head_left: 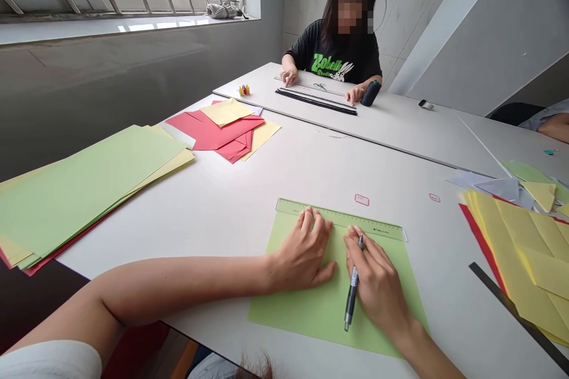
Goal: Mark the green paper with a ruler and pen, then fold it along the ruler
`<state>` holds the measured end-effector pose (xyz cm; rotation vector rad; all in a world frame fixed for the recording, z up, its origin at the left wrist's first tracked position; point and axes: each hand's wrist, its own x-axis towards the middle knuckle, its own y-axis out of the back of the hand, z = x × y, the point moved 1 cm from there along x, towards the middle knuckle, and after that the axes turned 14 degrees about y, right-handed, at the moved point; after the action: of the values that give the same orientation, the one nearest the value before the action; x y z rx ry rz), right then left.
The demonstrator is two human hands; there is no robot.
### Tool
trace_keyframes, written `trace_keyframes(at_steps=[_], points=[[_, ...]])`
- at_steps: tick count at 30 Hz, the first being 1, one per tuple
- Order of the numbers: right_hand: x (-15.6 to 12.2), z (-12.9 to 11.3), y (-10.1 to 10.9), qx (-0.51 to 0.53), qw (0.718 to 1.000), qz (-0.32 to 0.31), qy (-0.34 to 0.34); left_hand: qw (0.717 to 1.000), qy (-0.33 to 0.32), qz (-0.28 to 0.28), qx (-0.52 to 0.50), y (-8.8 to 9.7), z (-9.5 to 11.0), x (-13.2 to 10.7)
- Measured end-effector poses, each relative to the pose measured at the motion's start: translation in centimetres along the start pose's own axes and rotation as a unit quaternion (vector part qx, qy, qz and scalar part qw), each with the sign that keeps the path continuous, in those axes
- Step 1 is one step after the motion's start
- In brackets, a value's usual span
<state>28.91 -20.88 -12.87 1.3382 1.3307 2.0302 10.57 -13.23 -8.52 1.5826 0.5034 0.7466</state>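
A sheet of green paper (311,317) lies on the white table in front of me. Across its far edge rests a clear plastic ruler (342,219), tilted slightly down to the right. My left hand (306,251) lies on the paper with its fingers stretched out, fingertips on the ruler and thumb apart. A dark pen (351,302) is in my right hand (376,272), its clicker end pointing towards me. The pen's tip is hidden by the fingers, just below the ruler's near edge.
Large green and yellow sheets (93,189) are stacked at the left, with red and yellow papers (217,127) beyond. Folded yellow sheets (528,260) and a black strip (515,314) lie at the right. Across the table, a person (335,53) handles black strips (315,102).
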Motion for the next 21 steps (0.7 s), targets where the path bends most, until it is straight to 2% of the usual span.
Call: trace_keyframes(at_steps=[21], points=[[0.28, 0.11, 0.25, 0.007, 1.000, 0.000, -0.001, 1.000, -0.004, 0.004, -0.004, -0.07, -0.12, -0.07]])
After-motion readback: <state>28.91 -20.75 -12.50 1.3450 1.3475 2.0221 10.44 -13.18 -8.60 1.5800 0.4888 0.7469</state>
